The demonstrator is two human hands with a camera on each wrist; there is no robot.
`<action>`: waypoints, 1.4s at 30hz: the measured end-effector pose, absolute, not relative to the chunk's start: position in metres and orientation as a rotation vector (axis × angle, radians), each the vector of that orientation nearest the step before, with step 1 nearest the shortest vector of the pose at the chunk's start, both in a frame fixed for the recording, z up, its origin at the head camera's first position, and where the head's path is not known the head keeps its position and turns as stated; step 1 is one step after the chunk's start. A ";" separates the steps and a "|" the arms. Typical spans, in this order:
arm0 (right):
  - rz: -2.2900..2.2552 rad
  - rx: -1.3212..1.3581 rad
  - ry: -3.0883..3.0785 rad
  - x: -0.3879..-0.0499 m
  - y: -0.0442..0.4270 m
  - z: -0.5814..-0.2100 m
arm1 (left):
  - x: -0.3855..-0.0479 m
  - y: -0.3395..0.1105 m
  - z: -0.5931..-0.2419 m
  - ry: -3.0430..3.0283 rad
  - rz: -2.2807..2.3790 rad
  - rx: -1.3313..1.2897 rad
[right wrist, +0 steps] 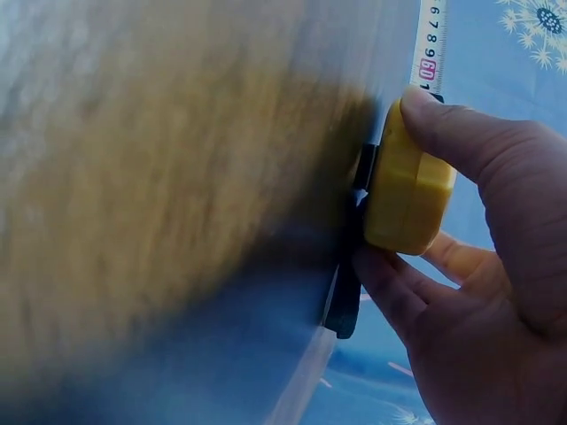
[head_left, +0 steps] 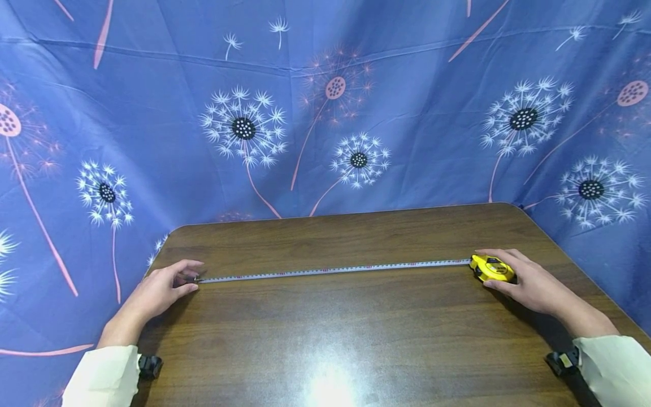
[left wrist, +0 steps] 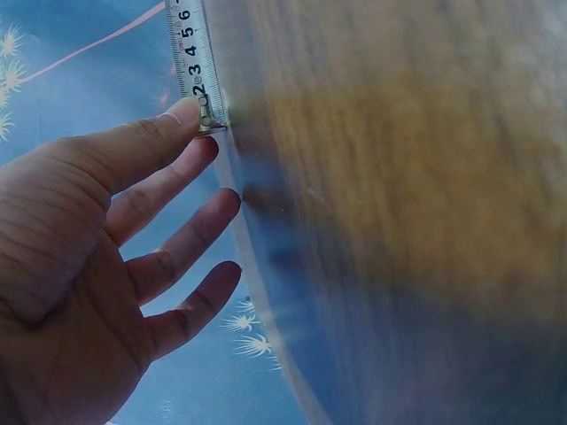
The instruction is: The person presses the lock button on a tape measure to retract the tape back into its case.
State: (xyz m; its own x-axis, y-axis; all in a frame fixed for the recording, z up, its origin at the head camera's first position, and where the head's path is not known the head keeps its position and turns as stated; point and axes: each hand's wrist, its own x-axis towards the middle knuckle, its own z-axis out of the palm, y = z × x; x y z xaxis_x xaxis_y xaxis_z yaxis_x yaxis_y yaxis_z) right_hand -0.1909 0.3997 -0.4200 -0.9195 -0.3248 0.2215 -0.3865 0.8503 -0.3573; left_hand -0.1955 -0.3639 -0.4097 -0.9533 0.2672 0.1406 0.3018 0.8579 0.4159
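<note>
A yellow tape measure case [head_left: 491,269] is gripped by the right hand [head_left: 534,285] at the right of the table. Its blade [head_left: 325,271] runs out straight to the left across the tabletop. At the blade's far end, the left hand [head_left: 157,288] has thumb and forefinger at the metal hook. The left wrist view shows the thumb on the blade end [left wrist: 204,111], other fingers of the left hand [left wrist: 106,221] spread apart. In the right wrist view, thumb and fingers of the right hand [right wrist: 496,221] hold the case [right wrist: 410,186], with the red 60 mark beside its mouth.
The brown wooden table [head_left: 285,322] has rounded far corners and a bright light reflection near its front. Behind and beside it hangs a blue cloth [head_left: 417,141] with dandelion prints. Dark bands [head_left: 150,367] are on both wrists, by pale sleeves.
</note>
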 end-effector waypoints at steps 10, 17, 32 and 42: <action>0.636 0.542 -2.870 -0.191 0.399 -0.419 | -0.197 -0.366 -0.410 -2.938 -0.689 -0.452; 0.649 0.524 -2.881 -0.190 0.400 -0.418 | -0.200 -0.367 -0.412 -2.920 -0.678 -0.462; 0.644 0.564 -2.828 -0.189 0.403 -0.417 | -0.200 -0.366 -0.411 -2.896 -0.629 -0.460; 0.637 0.566 -2.798 -0.190 0.404 -0.413 | -0.199 -0.368 -0.406 -2.897 -0.616 -0.444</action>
State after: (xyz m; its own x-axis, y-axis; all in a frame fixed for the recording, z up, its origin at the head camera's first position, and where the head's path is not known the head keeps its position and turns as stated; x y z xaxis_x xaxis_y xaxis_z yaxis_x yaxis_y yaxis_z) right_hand -0.1903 0.4038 -0.4128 -0.9026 -0.3195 0.2887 -0.4129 0.8322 -0.3701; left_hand -0.1987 -0.3676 -0.4063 -0.9454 0.2554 0.2025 0.3157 0.8721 0.3738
